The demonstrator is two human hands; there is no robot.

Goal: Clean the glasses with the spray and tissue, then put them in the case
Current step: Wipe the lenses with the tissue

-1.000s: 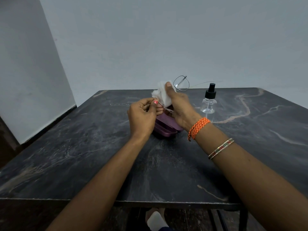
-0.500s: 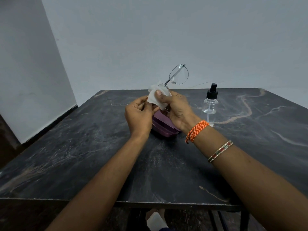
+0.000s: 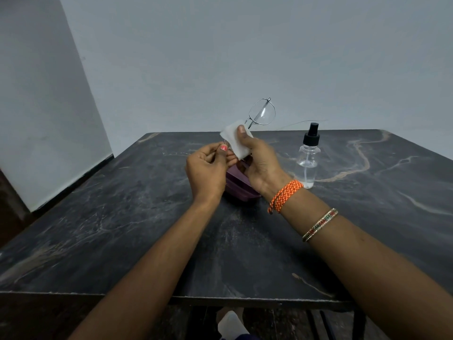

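Glasses (image 3: 261,112) now higher; right hand (image 3: 259,158) pinches tissue (image 3: 235,139) on them, left hand (image 3: 208,168) grips frame.

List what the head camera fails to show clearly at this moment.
- One lens of the glasses in the head view: covered by the tissue and the right hand.
- Inside of the purple case: blocked by both hands; open or closed, cannot tell.
- What the left hand pinches: too thin to tell, probably part of the frame.
- Liquid level in the spray bottle: clear, unreadable.
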